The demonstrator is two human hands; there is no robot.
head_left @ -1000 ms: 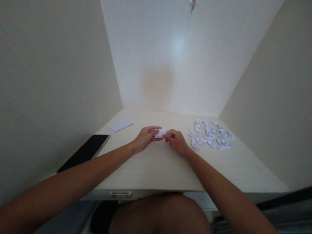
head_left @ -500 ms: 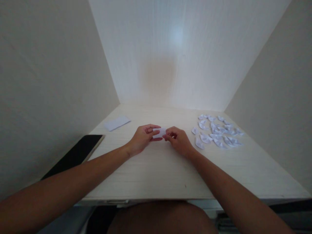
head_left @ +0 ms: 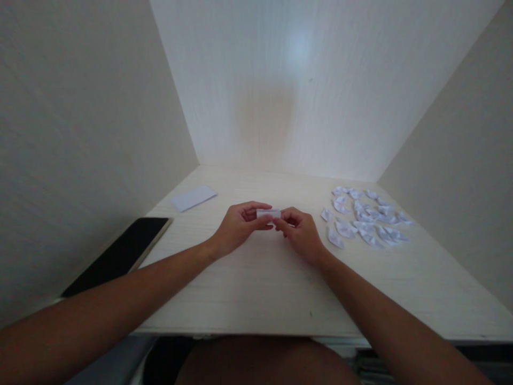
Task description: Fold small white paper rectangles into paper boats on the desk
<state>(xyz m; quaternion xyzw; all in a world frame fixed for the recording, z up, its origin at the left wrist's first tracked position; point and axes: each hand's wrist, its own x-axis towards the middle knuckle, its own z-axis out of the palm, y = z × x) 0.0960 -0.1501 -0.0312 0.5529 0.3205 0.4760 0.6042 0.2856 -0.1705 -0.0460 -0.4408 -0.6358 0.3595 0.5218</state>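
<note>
A small white piece of paper is pinched between both hands just above the middle of the pale wooden desk. My left hand grips its left end with thumb and fingers closed. My right hand pinches its right end. The paper shows as a narrow folded strip. To the right lies a cluster of several small folded white paper pieces.
A flat white paper slip lies at the back left of the desk. A dark phone or tablet rests at the left edge by the wall. Walls close in on the left, back and right. My knee shows below the front edge.
The paper between my fingers looks narrower now, a thin strip instead of a wider rectangle. Both hands stayed at the desk's middle; the view shifted slightly.
</note>
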